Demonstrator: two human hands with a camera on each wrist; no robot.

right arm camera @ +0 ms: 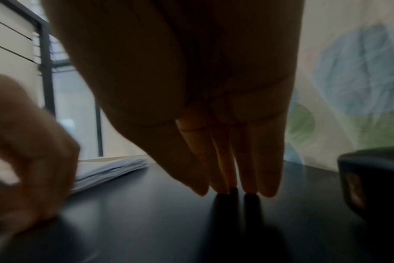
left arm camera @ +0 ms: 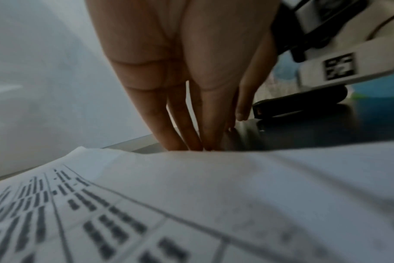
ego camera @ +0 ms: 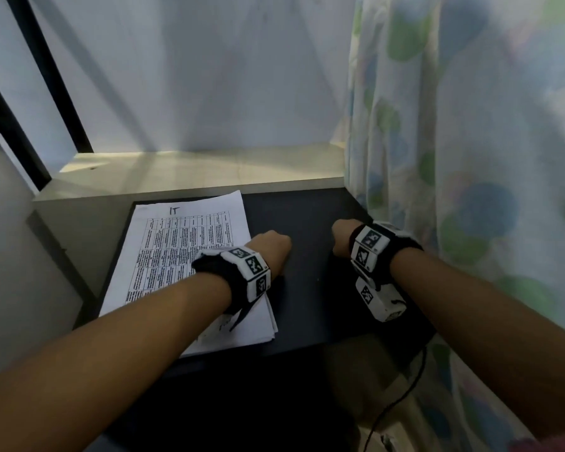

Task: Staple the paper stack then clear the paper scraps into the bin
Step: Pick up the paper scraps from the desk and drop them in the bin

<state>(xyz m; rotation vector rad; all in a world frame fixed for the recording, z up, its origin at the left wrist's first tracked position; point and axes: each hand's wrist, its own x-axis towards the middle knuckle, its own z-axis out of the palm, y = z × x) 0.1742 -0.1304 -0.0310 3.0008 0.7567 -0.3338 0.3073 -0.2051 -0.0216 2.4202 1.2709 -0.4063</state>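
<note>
On the left of the dark counter (ego camera: 307, 223) lies the paper stack (ego camera: 183, 256), sheets fanned at the near corner; the left hand (ego camera: 271, 246) sits at its right edge, fingers (left arm camera: 169, 124) straight, tips down on the surface, holding nothing; the right hand (ego camera: 341, 236) likewise rests straight fingers (right arm camera: 236, 160) on bare counter; what looks like the black stapler (left arm camera: 299, 105) lies just right. Square the edges first, then pin the stack flat while stapling a corner.
</note>
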